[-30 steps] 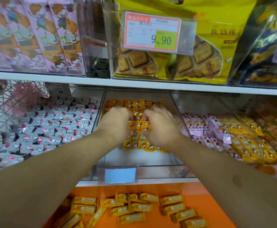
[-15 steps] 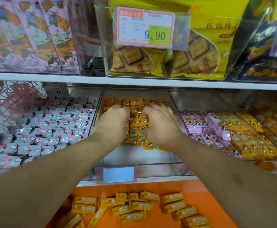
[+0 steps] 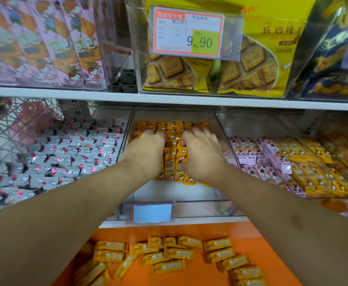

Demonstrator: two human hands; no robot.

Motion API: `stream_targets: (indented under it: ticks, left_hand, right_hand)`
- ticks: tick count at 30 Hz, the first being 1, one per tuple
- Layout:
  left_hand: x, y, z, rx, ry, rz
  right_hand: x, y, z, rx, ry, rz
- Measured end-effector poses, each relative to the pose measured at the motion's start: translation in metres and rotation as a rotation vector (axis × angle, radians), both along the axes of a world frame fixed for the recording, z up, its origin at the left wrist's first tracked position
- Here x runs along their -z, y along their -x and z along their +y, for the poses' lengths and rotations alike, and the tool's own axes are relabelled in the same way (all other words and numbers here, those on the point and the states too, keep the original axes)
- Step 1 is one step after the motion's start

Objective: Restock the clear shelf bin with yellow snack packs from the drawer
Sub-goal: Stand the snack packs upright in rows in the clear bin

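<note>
The clear shelf bin (image 3: pixel 189 209) sits in the middle of the lower shelf, its back half filled with yellow snack packs (image 3: pixel 172 159). Both my hands are inside it. My left hand (image 3: pixel 146 149) has its fingers bent down over the packs on the left of the pile; its fingertips are hidden. On the right, my right hand (image 3: pixel 202 153) lies on the pile with blurred fingers stretched toward the back. A few upright packs stand squeezed between the two hands. Below the shelf the orange drawer (image 3: pixel 210 277) is open, with several loose yellow packs (image 3: pixel 179 253) lying flat in it.
A bin of silver and pink packs (image 3: pixel 65 153) stands to the left. Pink and yellow packs (image 3: pixel 282 162) fill the bins to the right. The upper shelf (image 3: pixel 169 98) holds cracker bags behind a 9.90 price tag (image 3: pixel 189 32). A blank blue label (image 3: pixel 152 212) hangs on the bin's front.
Both hands have moved deeper into the bin, carrying the bundle of yellow packs toward the back rows. The right hand's fingers have stretched out from their earlier curl.
</note>
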State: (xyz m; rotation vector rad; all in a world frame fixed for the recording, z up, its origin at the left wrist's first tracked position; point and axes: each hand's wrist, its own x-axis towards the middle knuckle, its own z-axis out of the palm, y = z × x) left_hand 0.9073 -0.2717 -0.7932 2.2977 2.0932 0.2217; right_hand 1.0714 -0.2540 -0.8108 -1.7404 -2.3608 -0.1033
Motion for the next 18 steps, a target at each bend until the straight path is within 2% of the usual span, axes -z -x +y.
stream_targets:
  ticks: [5, 9, 14, 18]
  left_hand:
    - [-0.011, 0.0, -0.007, 0.031, -0.038, 0.06]
    - [-0.019, 0.011, -0.019, 0.123, -0.093, -0.024]
    - [-0.022, 0.029, -0.08, 0.266, -0.129, -0.356]
    - [0.004, 0.04, -0.154, 0.294, 0.047, -0.709]
  right_hand:
    - [-0.004, 0.0, -0.004, 0.001, 0.016, 0.018]
    - [-0.015, -0.005, -0.022, -0.013, -0.01, 0.07]
    - [-0.023, -0.022, -0.084, -0.103, -0.007, 0.357]
    - [-0.006, -0.027, -0.157, -0.206, 0.127, 0.596]
